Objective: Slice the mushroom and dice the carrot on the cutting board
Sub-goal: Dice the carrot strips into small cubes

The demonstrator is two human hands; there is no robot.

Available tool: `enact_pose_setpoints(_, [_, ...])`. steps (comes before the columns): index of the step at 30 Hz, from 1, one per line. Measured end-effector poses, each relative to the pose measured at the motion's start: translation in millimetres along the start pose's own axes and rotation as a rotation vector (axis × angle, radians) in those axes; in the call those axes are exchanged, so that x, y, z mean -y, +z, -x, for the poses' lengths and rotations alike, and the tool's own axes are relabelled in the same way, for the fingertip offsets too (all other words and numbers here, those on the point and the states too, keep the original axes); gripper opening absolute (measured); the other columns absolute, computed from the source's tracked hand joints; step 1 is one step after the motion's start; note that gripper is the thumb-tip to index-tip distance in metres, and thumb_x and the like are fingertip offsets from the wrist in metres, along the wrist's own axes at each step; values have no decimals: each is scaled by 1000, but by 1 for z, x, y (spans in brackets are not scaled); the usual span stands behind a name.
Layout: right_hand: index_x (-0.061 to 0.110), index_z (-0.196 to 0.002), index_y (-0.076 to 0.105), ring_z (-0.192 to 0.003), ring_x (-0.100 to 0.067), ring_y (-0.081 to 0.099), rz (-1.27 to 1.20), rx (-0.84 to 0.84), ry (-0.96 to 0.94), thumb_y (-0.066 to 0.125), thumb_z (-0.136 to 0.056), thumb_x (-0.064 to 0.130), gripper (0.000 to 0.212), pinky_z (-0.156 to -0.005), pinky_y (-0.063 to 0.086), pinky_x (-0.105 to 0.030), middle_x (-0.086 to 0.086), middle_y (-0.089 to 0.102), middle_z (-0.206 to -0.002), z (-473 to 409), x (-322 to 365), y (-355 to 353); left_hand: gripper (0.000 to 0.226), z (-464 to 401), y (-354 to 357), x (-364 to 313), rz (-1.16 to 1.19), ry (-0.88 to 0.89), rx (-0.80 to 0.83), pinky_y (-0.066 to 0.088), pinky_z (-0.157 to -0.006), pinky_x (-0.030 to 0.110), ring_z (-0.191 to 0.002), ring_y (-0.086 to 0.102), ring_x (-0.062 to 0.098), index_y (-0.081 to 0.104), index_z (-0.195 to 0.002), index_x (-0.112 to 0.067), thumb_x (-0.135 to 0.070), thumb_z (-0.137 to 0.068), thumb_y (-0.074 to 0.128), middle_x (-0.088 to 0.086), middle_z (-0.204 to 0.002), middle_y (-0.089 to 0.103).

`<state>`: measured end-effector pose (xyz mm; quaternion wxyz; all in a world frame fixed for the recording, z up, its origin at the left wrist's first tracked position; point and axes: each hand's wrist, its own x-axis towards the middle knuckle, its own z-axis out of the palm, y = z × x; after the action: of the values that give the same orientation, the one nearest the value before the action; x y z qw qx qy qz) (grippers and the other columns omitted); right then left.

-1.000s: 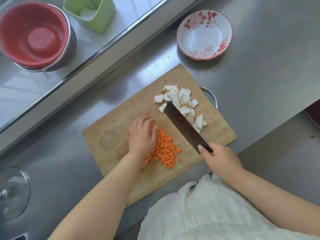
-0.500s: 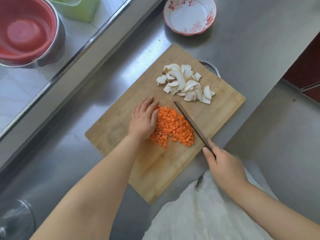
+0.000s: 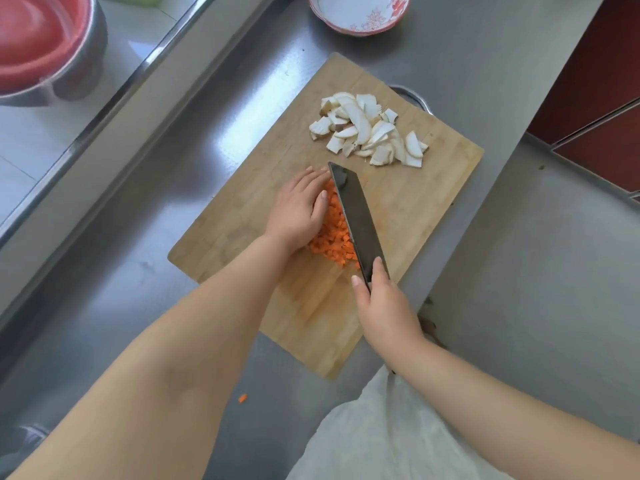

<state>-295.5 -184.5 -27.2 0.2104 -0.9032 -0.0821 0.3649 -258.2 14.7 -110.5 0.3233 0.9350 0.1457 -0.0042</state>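
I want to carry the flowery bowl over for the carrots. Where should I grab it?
Hold the red-and-white floral bowl by its near rim, reaching from the cutting board side. The rim flares outward and the bowl sits upright, so a thumb can go inside with fingers under the lip. Its far edge is out of view. Probably use two hands.

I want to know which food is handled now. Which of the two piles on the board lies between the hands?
The diced carrot pile, orange, between the left hand and the knife. The white mushroom slices lie apart, untouched.
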Motion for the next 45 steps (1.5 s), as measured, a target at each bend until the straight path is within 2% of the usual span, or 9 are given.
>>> enact_pose_setpoints(10, [19, -153, 10, -120, -23, 50, -39, 159, -85, 28, -101, 46, 62, -95, 44, -37, -5, 51, -134, 23, 21, 26, 47, 25, -24, 20, 104, -96, -20, 33, -94, 28, -115, 48, 22, 58, -124, -12, -34, -99, 25, 5, -126, 58])
enact_pose_setpoints(18, [21, -150, 24, -131, -16, 43, -89, 136, -185, 32, -101, 43, 55, -105, 38, -35, 3, 44, -145, 23, 15, 9, 43, 52, -31, 36, 121, -163, -121, 30, -98, 26, -119, 45, 17, 59, -124, -14, -32, -101, 27, 1, -126, 56])
enact_pose_setpoints(24, [18, -148, 32, -121, -17, 52, -73, 48, -172, 34, -101, 39, 51, -95, 44, -32, -1, 54, -136, -2, 15, -16, 40, 49, -31, 29, 46, -210, -4, 21, -104, 32, -129, 27, 13, 55, -131, -27, -36, -104, 28, -7, -134, 44])
enact_pose_setpoints(29, [18, -148, 32, -124, -18, 49, 1, 107, -218, 33, -101, 36, 50, -100, 42, -33, 0, 51, -139, 4, 14, -7, 38, 56, -31, 25, 41, -223, -51, 29, -104, 34, -123, 37, 15, 57, -125, -22, -36, -103, 29, -5, -127, 51])
enact_pose_setpoints(33, [19, -146, 36, -117, -15, 54, 3, 169, -261, 34, -101, 36, 49, -96, 46, -34, 3, 57, -133, 17, 10, -4, 32, 70, -32, 23, 94, -290, -143, 41, -97, 41, -104, 49, 15, 54, -112, -21, -36, -100, 29, -4, -109, 57])
enact_pose_setpoints(35, [21, -142, 43, -108, -14, 58, -29, 166, -258, 34, -100, 35, 45, -89, 48, -33, 5, 63, -123, 16, 12, -14, 35, 80, -31, 18, 67, -311, -197, 36, -105, 42, -121, 46, 17, 51, -128, -20, -34, -101, 32, -1, -127, 54])
enact_pose_setpoints(38, [26, -102, 61, -62, -12, 52, -170, 204, -233, 36, -100, 31, 26, -58, 41, -27, 8, 58, -70, 6, 13, -34, 44, 94, -30, -2, -23, -344, -248, 20, -117, 41, -143, 24, 17, 37, -145, -18, -29, -103, 32, 0, -151, 36])
enact_pose_setpoints(40, [18, -79, 53, -51, -14, 41, -299, 249, -207, 37, -98, 27, 26, -54, 38, -31, 3, 45, -58, -3, 14, -47, 48, 101, -28, -19, -88, -289, -265, 15, -119, 40, -146, 17, 16, 31, -149, -18, -21, -101, 35, -1, -155, 30])
enact_pose_setpoints(45, [12, -75, 40, -46, -14, 37, -468, 423, -116, 38, -98, 20, 25, -45, 40, -28, -2, 43, -57, -8, 9, -74, 85, 106, -13, -49, -300, -177, -155, 8, -120, 42, -148, 6, 20, 12, -154, -22, 1, -81, 47, -2, -161, 13])
